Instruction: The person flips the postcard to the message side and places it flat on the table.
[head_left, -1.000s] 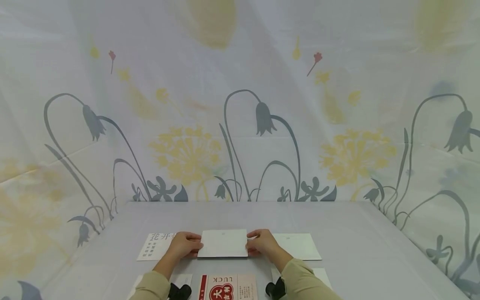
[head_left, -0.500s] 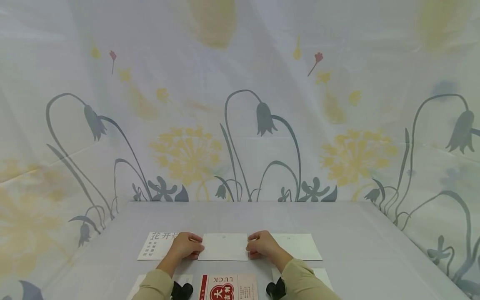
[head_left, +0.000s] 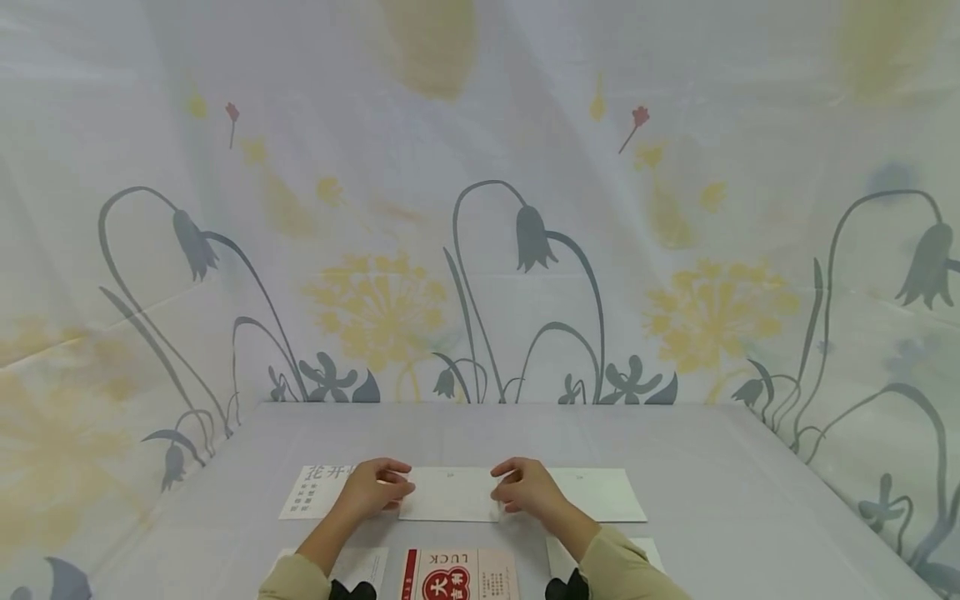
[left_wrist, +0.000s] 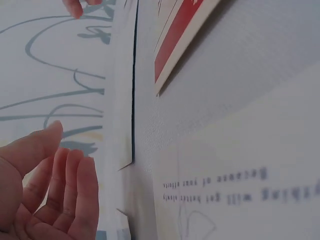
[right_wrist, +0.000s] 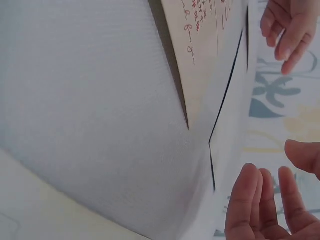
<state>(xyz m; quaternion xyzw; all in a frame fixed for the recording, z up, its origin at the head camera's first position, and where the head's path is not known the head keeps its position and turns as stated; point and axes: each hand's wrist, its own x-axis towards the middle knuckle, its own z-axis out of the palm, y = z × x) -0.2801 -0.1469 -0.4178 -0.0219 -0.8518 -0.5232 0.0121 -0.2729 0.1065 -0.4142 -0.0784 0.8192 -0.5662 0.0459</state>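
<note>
A plain white card (head_left: 450,496) lies flat in the middle of the back row, a tiny mark near its far edge. My left hand (head_left: 372,486) hovers at its left end, fingers loosely bent and holding nothing; the left wrist view shows the thumb apart from the fingers. At the right end is my right hand (head_left: 531,486), likewise relaxed, with a gap between thumb and fingers (right_wrist: 240,200) in the right wrist view. Left of the card lies one with large grey characters (head_left: 303,496), partly behind my left hand. Another pale card (head_left: 600,496) lies to the right.
In the front row, a red and pink card (head_left: 450,575) reading LUCK lies in the middle. A card with small print (head_left: 367,567) is at its left, a pale card (head_left: 645,546) at its right, both partly under my forearms. A flowered cloth (head_left: 480,208) hangs behind the table.
The white card, held slightly raised one second ago, was lowered flat onto the table. Both hands have since loosened from its ends and lifted slightly.
</note>
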